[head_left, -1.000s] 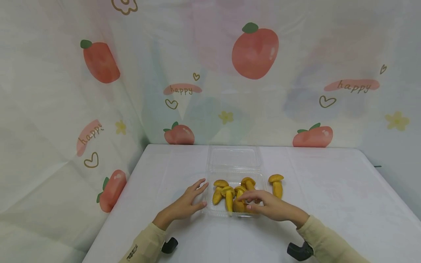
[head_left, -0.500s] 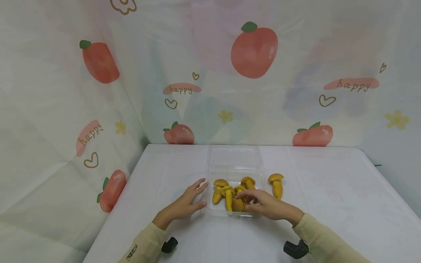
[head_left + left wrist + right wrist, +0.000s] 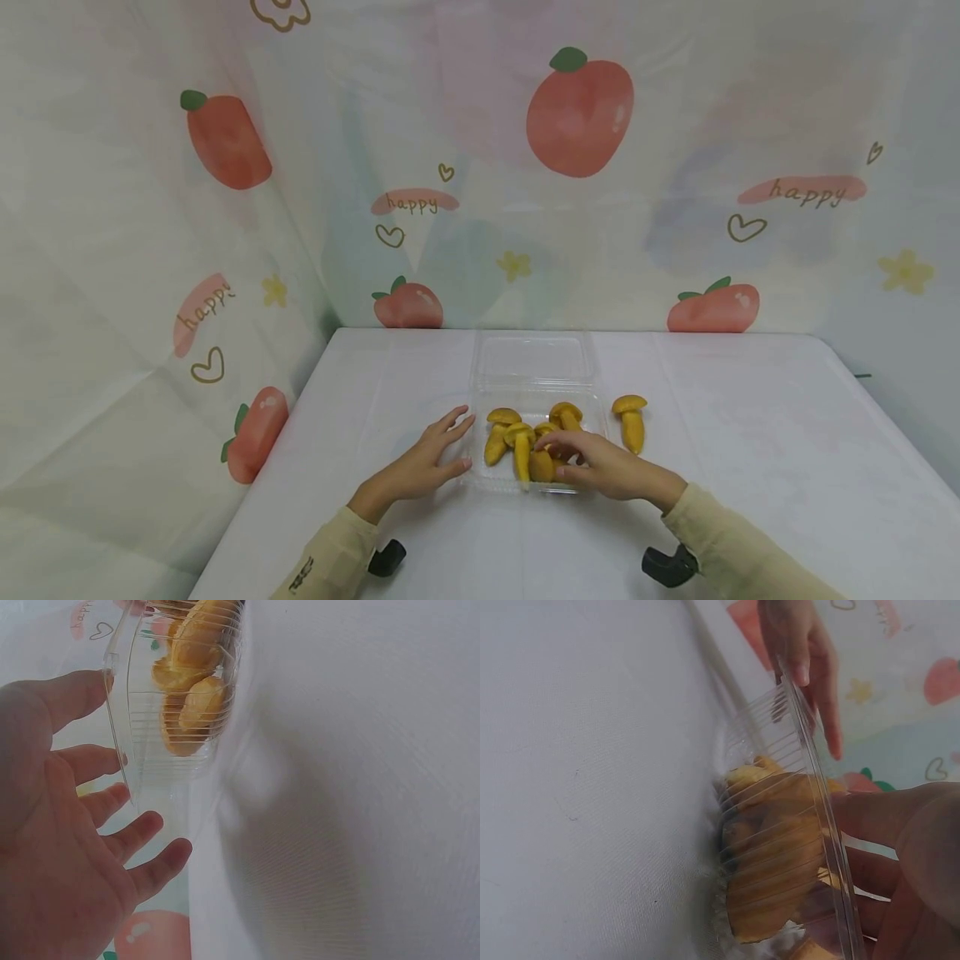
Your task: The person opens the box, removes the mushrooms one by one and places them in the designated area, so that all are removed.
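A clear plastic clamshell box (image 3: 566, 490) stands with its lid (image 3: 534, 360) folded back, holding several yellow mushrooms (image 3: 522, 454). My right hand (image 3: 618, 471) reaches over its front right part, thumb and fingers bent around a mushroom (image 3: 542, 467) low inside; part of that mushroom is hidden by the hand. Through the ribbed wall in the right wrist view, a mushroom (image 3: 769, 889) shows below the fingers. My left hand (image 3: 420, 465) is spread at the box's left side, and in the left wrist view its thumb and fingertips touch the rim (image 3: 118, 742).
One more mushroom (image 3: 631, 423) lies on the white tablecloth (image 3: 735, 433) to the right of the box. Behind the table hangs a patterned curtain (image 3: 465, 100) with printed fruit, and another panel rises on the left.
My right hand has shifted slightly left, with the mushroom between its fingers moving along. The left hand, the box and the loose mushroom have stayed in place.
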{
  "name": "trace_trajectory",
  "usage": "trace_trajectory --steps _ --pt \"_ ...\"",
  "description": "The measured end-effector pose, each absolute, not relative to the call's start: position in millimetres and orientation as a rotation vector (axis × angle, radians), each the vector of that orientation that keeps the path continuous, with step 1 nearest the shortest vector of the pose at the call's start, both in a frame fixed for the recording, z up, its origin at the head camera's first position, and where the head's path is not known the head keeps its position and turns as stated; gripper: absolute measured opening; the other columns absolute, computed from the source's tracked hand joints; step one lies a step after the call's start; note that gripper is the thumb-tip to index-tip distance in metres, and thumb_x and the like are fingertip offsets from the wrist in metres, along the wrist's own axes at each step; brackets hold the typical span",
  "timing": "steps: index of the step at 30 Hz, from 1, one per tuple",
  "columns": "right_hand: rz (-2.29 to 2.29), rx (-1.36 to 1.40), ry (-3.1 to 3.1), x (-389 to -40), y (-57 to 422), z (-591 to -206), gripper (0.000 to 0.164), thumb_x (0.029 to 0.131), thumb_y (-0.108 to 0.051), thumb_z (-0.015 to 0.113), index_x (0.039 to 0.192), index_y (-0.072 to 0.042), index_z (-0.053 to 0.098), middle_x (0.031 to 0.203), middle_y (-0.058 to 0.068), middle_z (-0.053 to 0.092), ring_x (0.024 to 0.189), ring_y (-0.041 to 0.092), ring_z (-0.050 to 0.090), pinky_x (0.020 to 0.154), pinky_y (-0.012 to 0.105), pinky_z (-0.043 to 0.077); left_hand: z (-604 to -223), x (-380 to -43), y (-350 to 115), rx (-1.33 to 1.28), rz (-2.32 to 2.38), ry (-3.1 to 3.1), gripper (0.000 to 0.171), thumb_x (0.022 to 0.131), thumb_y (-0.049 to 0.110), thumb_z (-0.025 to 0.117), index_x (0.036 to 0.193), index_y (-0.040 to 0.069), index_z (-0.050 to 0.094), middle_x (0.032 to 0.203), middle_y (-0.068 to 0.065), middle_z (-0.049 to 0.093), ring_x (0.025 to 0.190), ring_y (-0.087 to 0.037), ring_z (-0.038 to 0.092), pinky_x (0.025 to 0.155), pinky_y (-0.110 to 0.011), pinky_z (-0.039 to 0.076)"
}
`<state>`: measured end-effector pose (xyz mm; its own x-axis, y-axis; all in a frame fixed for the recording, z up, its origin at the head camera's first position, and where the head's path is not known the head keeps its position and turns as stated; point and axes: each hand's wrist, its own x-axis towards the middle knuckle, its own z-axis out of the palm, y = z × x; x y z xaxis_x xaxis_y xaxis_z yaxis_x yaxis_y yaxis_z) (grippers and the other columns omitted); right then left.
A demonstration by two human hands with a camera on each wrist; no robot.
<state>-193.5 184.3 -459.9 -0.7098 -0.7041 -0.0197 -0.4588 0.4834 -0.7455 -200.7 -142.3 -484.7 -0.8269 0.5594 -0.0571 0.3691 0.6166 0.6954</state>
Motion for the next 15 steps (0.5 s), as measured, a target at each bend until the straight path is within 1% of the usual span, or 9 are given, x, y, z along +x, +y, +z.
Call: trace_trajectory --steps 7,9,15 --pt "-1.079 -0.962 2.381 -194.5 181.8 -460.3 0.039 0.099 -0.019 0.064 0.135 -0.004 0.060 0.114 0.005 0.067 0.100 0.007 0.058 0.081 0.022 0.053 -485.4 -201.0 -142.8 0.765 1.024 2.572 0.067 0.103 0.026 0.058 0.160 0.010 0.028 0.171 -0.012 0.012 0.156 -0.041 0.018 0.120 -0.067 0.026" --pt "-1.078 -0.948 2.382 -194.7 181.1 -460.6 0.038 0.099 -0.020 0.065 0.134 -0.006 0.061 0.112 0.002 0.066 0.098 0.006 0.057 0.080 0.021 0.052 -485.5 -201.1 -142.8 0.767 1.025 2.572 0.067 0.103 0.026 0.058 0.160 0.010 0.028 0.171 -0.013 0.012 0.156 -0.041 0.018 0.119 -0.067 0.026" --pt "-1.075 -0.945 2.412 -195.2 179.4 -461.4 0.032 0.097 -0.018 0.068 0.127 -0.010 0.061 0.106 0.000 0.064 0.093 0.006 0.056 0.077 0.021 0.051 -486.1 -201.1 -142.9 0.765 1.024 2.573 0.067 0.103 0.026 0.059 0.160 0.010 0.028 0.171 -0.012 0.013 0.155 -0.041 0.018 0.119 -0.067 0.026"
